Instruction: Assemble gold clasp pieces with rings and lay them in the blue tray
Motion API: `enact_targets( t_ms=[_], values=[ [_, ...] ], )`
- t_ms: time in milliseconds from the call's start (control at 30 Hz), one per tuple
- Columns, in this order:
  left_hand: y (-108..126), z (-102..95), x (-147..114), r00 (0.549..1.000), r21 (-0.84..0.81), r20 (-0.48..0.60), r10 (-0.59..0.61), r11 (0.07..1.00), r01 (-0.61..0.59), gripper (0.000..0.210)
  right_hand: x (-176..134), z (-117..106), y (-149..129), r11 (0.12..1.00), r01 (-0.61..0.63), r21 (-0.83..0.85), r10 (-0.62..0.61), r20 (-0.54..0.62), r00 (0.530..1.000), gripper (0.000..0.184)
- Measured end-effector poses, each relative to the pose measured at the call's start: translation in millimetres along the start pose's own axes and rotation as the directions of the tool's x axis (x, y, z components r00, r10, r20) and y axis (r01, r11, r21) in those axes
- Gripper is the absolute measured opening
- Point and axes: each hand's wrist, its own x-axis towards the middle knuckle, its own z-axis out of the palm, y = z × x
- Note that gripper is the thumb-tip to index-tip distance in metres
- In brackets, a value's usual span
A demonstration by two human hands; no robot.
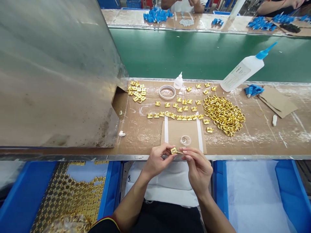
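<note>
Between the thumb and fingers of my left hand [157, 160] is a small square gold piece [173, 150]. My right hand [199, 168] pinches a thin, slender tool [179, 152], whose tip reaches the gold piece; its exact kind is too small to tell. Both hands are above the table's front edge. Just beyond them a small clear round dish [182, 142] stands on a cardboard pad [171, 131] with white tape strips. Rows of similar square gold pieces [184, 117] lie behind the pad, and a pile of gold rings [223, 115] is to their right.
A large metal housing [58, 74] blocks the left. Behind the rows stand a tape roll [159, 92], a small white bottle [178, 82] and a tilted large bottle [240, 72]. Blue bins [111, 184] flank my lap. Across the green belt [175, 48], other people sit.
</note>
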Motion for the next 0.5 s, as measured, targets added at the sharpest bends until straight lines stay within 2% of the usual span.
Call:
enact_targets(
  t_ms=[500],
  values=[
    [0.6,0.0,-1.2,0.999,0.024,-0.017,0.047,0.999,-0.047,0.019,-2.7,7.8,4.1,0.999,-0.031,0.011,0.031,0.017,0.999,0.017]
  ],
)
